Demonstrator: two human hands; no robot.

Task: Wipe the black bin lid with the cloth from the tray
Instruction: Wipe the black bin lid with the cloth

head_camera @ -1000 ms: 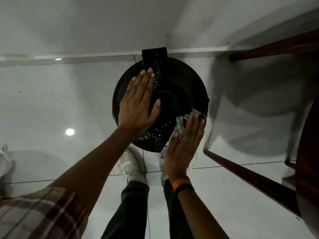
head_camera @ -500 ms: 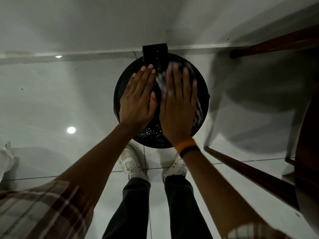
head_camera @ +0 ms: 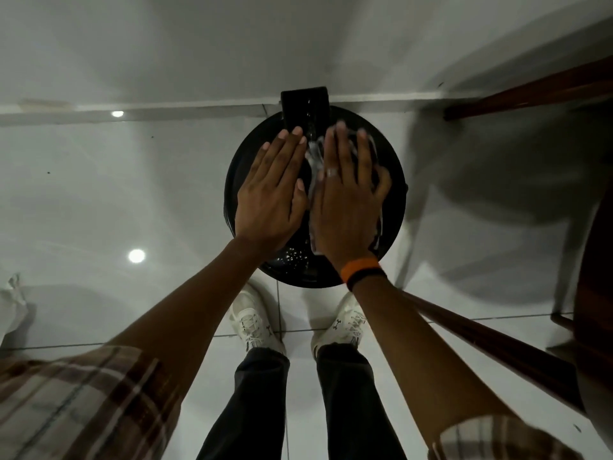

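Black round plastic bin lid [head_camera: 393, 207] sits on the bin against the wall, at 12 o'clock from the feet. Right hand [head_camera: 346, 207], flat-palmed on the pale crumpled cloth [head_camera: 314, 157], has swept from the 4 o'clock rim to centre-right. Left hand [head_camera: 273, 194] stays flat, empty, bracing. Droplets at 6 o'clock remain unwiped.

White tiled floor [head_camera: 99, 194]; white laced shoes [head_camera: 255, 323]; dark trousers [head_camera: 255, 403]; dark wooden chair legs [head_camera: 497, 346] at right; white wall [head_camera: 199, 44].

Both hands [head_camera: 270, 197] [head_camera: 348, 207] flat on lid [head_camera: 393, 200], cloth [head_camera: 315, 157] seemingly underneath.
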